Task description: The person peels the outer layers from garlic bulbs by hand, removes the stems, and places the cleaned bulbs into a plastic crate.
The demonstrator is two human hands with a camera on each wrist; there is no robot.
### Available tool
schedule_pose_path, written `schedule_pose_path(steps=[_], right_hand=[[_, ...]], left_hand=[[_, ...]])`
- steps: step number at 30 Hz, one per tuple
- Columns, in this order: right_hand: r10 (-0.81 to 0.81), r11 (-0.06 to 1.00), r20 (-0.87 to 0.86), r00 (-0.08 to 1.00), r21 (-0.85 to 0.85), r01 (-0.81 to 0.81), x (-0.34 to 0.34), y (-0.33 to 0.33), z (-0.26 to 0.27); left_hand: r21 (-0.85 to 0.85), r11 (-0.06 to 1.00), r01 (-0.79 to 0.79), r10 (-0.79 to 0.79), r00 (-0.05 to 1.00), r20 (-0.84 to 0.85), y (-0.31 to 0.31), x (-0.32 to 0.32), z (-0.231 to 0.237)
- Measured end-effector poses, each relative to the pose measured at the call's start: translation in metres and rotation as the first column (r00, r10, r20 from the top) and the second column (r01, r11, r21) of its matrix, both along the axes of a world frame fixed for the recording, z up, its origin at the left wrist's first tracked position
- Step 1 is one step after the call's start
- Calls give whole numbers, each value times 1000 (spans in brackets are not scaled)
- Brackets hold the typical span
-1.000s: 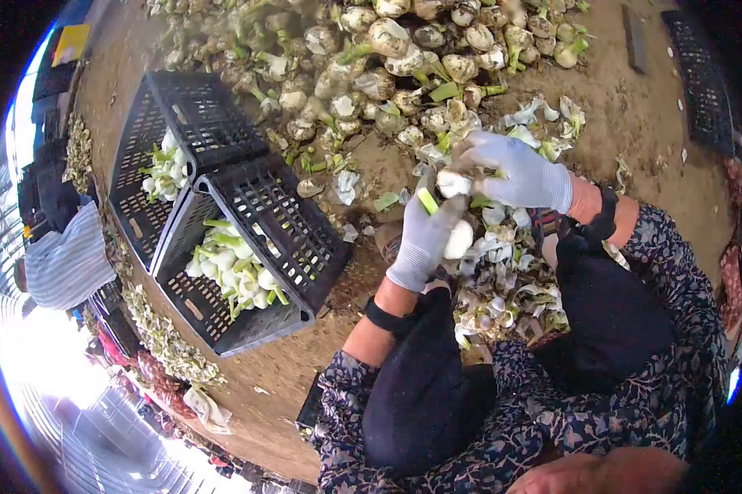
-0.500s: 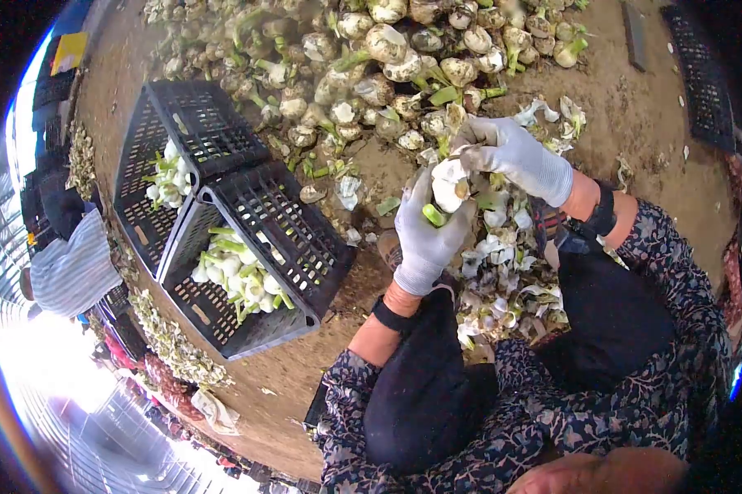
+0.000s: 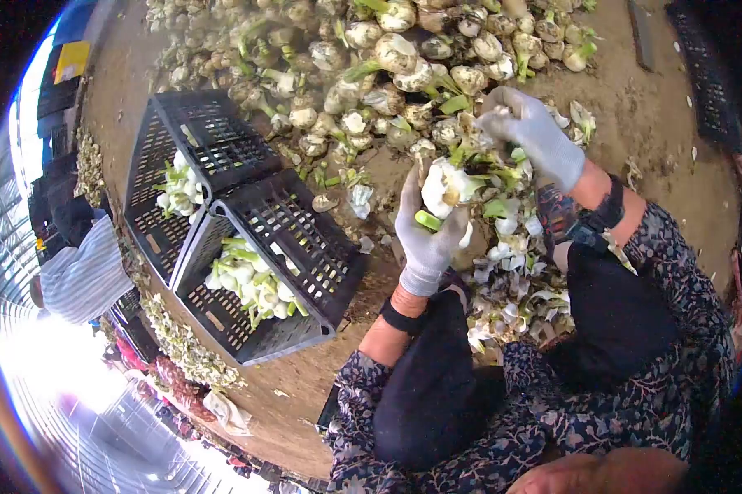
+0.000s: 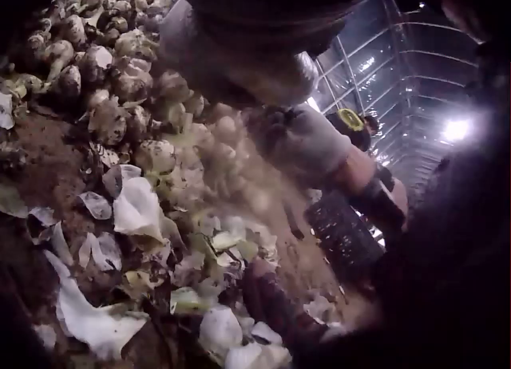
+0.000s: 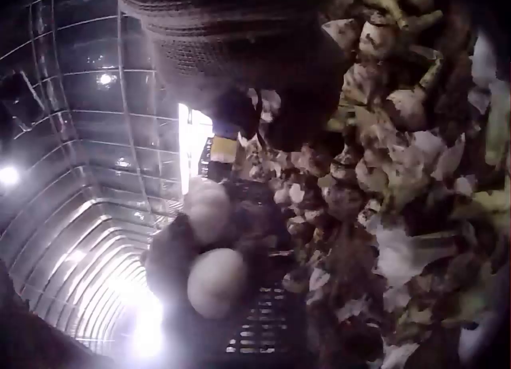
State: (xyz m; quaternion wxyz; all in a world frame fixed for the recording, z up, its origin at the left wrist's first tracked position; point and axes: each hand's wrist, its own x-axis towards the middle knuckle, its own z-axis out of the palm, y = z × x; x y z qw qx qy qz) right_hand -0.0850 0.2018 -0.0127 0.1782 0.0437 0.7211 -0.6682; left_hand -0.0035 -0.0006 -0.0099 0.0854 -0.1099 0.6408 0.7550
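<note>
In the head view my gloved left hand (image 3: pixel 427 239) grips a white garlic bulb (image 3: pixel 448 186), whose cut green stem (image 3: pixel 428 220) sticks out by the thumb. A second pale bulb (image 3: pixel 466 235) shows at the lower side of that hand. Two round bulbs also stand out in the right wrist view, the nearer bulb (image 5: pixel 217 283) smooth and white. My gloved right hand (image 3: pixel 534 136) is up and right of the bulb, apart from it, fingers loosely bent above scattered peelings. The left wrist view shows the left hand (image 4: pixel 239 58) dark, its bulbs hidden.
A heap of unpeeled garlic (image 3: pixel 371 74) spreads ahead. Two black crates (image 3: pixel 280 247) with trimmed garlic (image 3: pixel 256 280) lie tipped at left. Garlic skins (image 3: pixel 519 288) pile between the knees. Another person (image 3: pixel 87 267) is at far left; a dark crate (image 3: pixel 704 82) lies far right.
The right hand was at the bulb, pulling at its skin, and has moved away up and right. The bulb in the left hand now shows whiter. The head view has shifted slightly.
</note>
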Motion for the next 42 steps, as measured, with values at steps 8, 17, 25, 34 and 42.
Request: schedule_pose_path(steps=[8,17,25,34,42], right_hand=[[422,906,-172,890,63,-417,2,-34,29],[561,822,-328,760,112,-559,38,-46,43],[581,802,-77,811,225,-553,33,-18,15],[731,640,-44,681,389,-663,38,0,-21],[615,675,38,787,491,-551,40,24,-24]], left_hand=[[-122,979,165,-158,985,68,-5,-4,11],[86,987,-135,111,963,246,-23,-7,-21],[561,710,-425,444,889,111,-144,-86,72],[-896,436,79,62,991,117,-147,-89,-39],[-980,-61,190,86,979,184,-143,-42,-92]])
